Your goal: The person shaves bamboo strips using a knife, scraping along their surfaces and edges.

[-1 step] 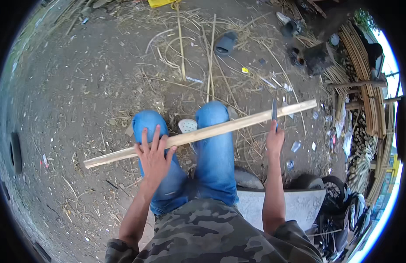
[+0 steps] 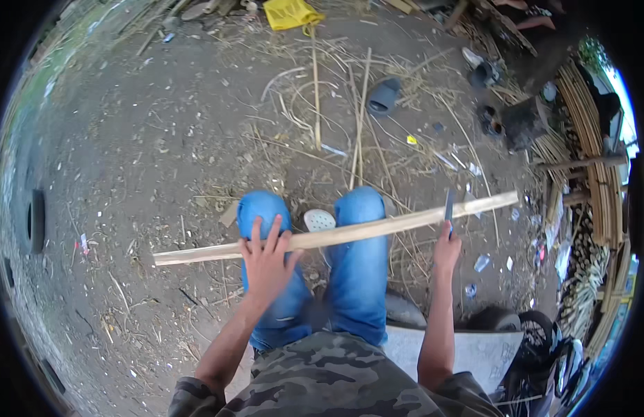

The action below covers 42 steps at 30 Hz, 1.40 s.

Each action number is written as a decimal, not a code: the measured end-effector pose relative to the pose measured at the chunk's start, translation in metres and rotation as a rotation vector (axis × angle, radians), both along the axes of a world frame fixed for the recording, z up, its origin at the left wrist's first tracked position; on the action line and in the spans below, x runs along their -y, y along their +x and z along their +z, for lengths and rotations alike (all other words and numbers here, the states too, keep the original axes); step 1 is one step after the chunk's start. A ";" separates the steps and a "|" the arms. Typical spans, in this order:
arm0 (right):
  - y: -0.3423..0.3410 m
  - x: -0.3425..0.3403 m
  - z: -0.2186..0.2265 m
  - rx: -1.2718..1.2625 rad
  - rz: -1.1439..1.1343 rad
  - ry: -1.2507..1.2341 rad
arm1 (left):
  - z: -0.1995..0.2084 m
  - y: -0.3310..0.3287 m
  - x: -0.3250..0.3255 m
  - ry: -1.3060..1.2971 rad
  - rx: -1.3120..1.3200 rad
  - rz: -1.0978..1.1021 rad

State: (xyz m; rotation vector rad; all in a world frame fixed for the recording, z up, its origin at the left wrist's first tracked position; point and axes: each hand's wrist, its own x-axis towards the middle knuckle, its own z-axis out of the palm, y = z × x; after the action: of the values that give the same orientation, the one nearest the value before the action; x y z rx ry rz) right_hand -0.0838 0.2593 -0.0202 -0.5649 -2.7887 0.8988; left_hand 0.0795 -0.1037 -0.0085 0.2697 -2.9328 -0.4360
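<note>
Across my thighs lies a long, pale strip [image 2: 329, 238] that looks like split bamboo, slightly bowed, its right end higher in the picture. My left hand [image 2: 265, 258] holds it at my left knee, fingers spread over it and thumb on its near side. My right hand [image 2: 445, 250] is closed round the handle of a knife [image 2: 449, 205]. The blade points away from me and crosses the strip near its right end; whether it bites into the strip I cannot tell.
A perforated white shoe [image 2: 320, 220] shows between my knees. Ahead lie thin canes [image 2: 361, 118], a dark slipper [image 2: 384, 96] and a yellow bag [image 2: 291, 14]. A stump [image 2: 525, 124] and stacked bamboo [image 2: 587, 125] stand right. A tyre [image 2: 35, 221] lies left.
The whole view has shifted, so everything sits lower and further right in the picture. The strip looks more level. Both hands keep their hold, with the knife still across the strip.
</note>
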 end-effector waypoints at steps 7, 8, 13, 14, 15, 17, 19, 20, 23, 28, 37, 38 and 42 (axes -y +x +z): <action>0.058 0.055 0.016 0.163 0.168 0.239 | -0.024 0.018 -0.007 0.049 -0.169 -0.075; 0.068 0.071 0.028 0.170 0.205 0.304 | -0.025 0.025 0.009 0.019 -0.180 -0.024; 0.088 0.100 0.045 0.113 0.407 0.440 | -0.014 0.038 0.041 0.110 -0.143 -0.068; 0.088 0.104 0.045 0.091 0.460 0.448 | -0.004 0.040 0.043 0.155 -0.018 -0.075; 0.090 0.103 0.045 0.068 0.514 0.451 | -0.011 0.037 0.048 0.034 -0.234 -0.117; 0.093 0.097 0.039 0.030 0.607 0.459 | -0.015 0.041 0.050 0.116 -0.136 -0.132; 0.091 0.093 0.030 0.005 0.685 0.472 | -0.024 0.049 0.046 0.205 -0.138 -0.202; 0.090 0.091 0.025 -0.001 0.711 0.483 | -0.019 0.050 0.042 0.206 -0.137 -0.186; 0.083 0.085 0.005 -0.025 0.762 0.503 | -0.007 0.052 0.037 0.302 -0.149 -0.148; 0.111 0.137 0.094 -0.085 0.807 0.494 | -0.024 0.052 0.029 0.251 -0.232 -0.125; 0.099 0.108 0.084 -0.107 0.688 0.505 | -0.037 0.040 0.013 0.264 -0.150 -0.133; 0.098 0.113 0.109 -0.192 0.755 0.524 | -0.035 0.039 0.016 0.257 -0.193 -0.109; 0.004 0.067 -0.008 0.283 0.269 0.012 | -0.019 0.043 0.013 0.255 -0.211 -0.078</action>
State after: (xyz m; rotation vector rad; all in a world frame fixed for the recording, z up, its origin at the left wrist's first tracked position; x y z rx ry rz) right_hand -0.0794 0.1919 -0.0282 -0.3421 -3.1817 0.9125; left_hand 0.1223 -0.1164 -0.0270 0.1315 -2.6866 -0.8004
